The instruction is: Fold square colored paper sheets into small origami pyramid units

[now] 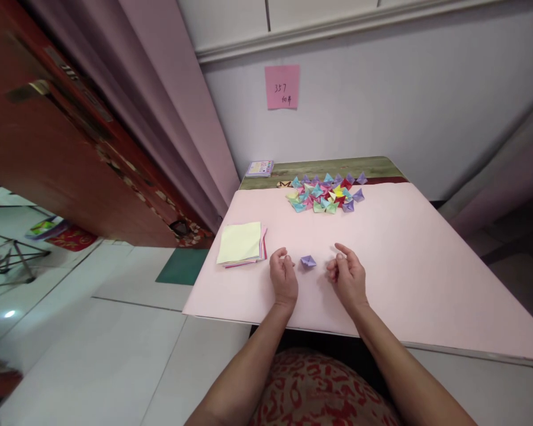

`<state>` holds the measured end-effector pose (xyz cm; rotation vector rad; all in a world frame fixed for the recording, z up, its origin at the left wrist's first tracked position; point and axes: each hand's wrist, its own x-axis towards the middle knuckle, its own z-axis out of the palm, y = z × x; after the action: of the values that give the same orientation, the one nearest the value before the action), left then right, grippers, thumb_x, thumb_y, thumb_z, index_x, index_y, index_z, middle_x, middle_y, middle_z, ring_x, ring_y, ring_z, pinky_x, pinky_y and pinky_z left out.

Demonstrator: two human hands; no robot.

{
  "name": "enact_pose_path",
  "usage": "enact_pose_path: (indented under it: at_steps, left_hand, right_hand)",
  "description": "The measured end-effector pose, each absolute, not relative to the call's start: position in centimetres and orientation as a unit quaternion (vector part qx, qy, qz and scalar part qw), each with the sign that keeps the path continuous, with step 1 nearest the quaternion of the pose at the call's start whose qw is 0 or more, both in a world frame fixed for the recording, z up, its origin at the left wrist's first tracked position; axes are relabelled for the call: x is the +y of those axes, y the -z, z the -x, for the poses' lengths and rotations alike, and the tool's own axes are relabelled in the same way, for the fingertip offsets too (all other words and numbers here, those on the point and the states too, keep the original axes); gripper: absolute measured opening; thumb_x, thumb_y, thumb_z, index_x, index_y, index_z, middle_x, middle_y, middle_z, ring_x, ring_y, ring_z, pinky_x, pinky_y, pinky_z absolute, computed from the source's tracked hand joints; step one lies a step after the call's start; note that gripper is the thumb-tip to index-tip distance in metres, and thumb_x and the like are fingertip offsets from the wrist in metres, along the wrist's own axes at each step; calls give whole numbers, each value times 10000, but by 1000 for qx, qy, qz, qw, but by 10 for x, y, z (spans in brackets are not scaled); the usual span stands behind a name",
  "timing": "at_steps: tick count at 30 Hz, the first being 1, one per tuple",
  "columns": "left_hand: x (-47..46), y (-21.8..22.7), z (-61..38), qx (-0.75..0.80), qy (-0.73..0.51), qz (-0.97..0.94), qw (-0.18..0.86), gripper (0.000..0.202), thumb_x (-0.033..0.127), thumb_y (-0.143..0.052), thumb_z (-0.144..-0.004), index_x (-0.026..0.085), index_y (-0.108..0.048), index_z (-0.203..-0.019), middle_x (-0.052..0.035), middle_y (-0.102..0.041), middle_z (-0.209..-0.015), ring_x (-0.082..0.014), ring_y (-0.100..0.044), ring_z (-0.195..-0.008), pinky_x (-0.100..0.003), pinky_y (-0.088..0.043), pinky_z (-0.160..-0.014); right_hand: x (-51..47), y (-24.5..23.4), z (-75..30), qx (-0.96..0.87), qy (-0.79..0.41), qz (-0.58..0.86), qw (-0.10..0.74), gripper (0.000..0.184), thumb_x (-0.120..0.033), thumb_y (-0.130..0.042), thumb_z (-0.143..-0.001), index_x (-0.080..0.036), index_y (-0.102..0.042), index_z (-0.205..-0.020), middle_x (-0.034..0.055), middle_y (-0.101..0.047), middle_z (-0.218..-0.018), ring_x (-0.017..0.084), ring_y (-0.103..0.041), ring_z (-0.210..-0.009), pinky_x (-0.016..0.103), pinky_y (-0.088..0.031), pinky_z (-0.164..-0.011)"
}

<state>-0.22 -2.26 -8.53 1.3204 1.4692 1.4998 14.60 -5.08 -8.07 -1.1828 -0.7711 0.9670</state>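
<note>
A small folded purple paper piece (308, 261) lies on the pink table cover (382, 248) between my hands. My left hand (283, 275) rests just left of it with fingers loosely curled and nothing in them. My right hand (347, 273) rests a little to its right, fingers half curled and apart, also holding nothing. Neither hand touches the purple piece.
A stack of square paper sheets (241, 244), yellow on top, lies to the left of my hands. A heap of several folded coloured pieces (326, 193) sits at the far side. A paper pack (260, 168) lies at the back edge. A pink note (282, 87) hangs on the wall.
</note>
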Motion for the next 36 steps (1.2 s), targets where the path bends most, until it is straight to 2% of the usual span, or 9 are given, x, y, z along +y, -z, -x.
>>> enact_pose_path:
  at_steps: [4, 7, 11, 14, 18, 22, 27, 32, 36]
  left_hand:
    - [-23, 85, 3, 562, -566, -515, 314, 229, 297, -467, -929, 192, -559, -1111, -81, -616, -1030, -159, -610, -812, -304, -504, -740]
    - [-25, 80, 2, 550, -559, -551, 285, 193, 214, -519, -878, 195, -594, -1055, -75, -598, -1048, -160, -589, -836, -302, -499, -758]
    - [-23, 77, 0, 531, -530, -607, 262, 172, 160, -562, -837, 201, -644, -982, -90, -565, -1124, -200, -578, -1022, -332, -497, -843]
    - [-17, 79, -1, 520, -500, -644, 254, 129, 163, -593, -824, 208, -666, -919, -86, -568, -1108, -223, -557, -1106, -356, -487, -894]
    - [-7, 81, -2, 502, -483, -672, 252, 88, 143, -610, -802, 200, -662, -844, -62, -597, -972, -205, -586, -1002, -358, -485, -893]
    - [-4, 82, -1, 500, -480, -672, 258, 76, 142, -602, -805, 197, -653, -798, -43, -619, -886, -190, -593, -917, -342, -480, -859]
    - [-6, 81, -1, 509, -487, -654, 275, 72, 176, -599, -819, 198, -651, -774, -38, -637, -851, -185, -601, -871, -324, -478, -814]
    - [-8, 80, -1, 524, -468, -655, 278, 78, 213, -621, -822, 211, -677, -768, -35, -677, -797, -197, -597, -826, -334, -467, -780]
    - [-9, 81, -1, 528, -476, -646, 279, 72, 207, -626, -814, 217, -687, -777, -37, -688, -806, -201, -607, -832, -345, -472, -790]
  right_hand:
    - [-51, 84, -147, -365, -386, 545, 648, 355, -471, -594, -874, -201, -564, -1102, -36, -561, -664, 98, -473, -474, 204, -386, -411]
    - [-52, 83, -147, -413, -334, 590, 608, 314, -445, -594, -877, -189, -599, -1058, -14, -582, -689, 108, -496, -496, 227, -425, -465]
    - [-53, 76, -146, -526, -232, 616, 539, 249, -390, -583, -886, -202, -662, -1030, 49, -657, -894, 115, -525, -551, 269, -479, -577]
    - [-51, 74, -143, -611, -189, 591, 492, 236, -357, -565, -901, -227, -689, -1054, 64, -649, -1007, 115, -558, -596, 270, -491, -622]
    - [-48, 78, -140, -654, -161, 592, 443, 219, -307, -556, -914, -272, -706, -1071, 44, -643, -1020, 113, -591, -646, 250, -482, -634]
    - [-47, 82, -139, -657, -138, 606, 428, 195, -293, -562, -911, -278, -714, -1034, 33, -647, -1012, 120, -605, -681, 246, -473, -636]
    - [-48, 81, -139, -644, -133, 617, 433, 145, -315, -589, -890, -248, -713, -925, 32, -652, -970, 109, -584, -615, 244, -462, -600]
    - [-47, 77, -135, -653, -119, 624, 412, 170, -337, -578, -901, -257, -704, -983, 31, -663, -989, 104, -591, -614, 233, -444, -578]
    - [-48, 76, -134, -659, -112, 624, 405, 176, -335, -546, -917, -249, -700, -924, 23, -677, -921, 118, -608, -634, 238, -435, -593]
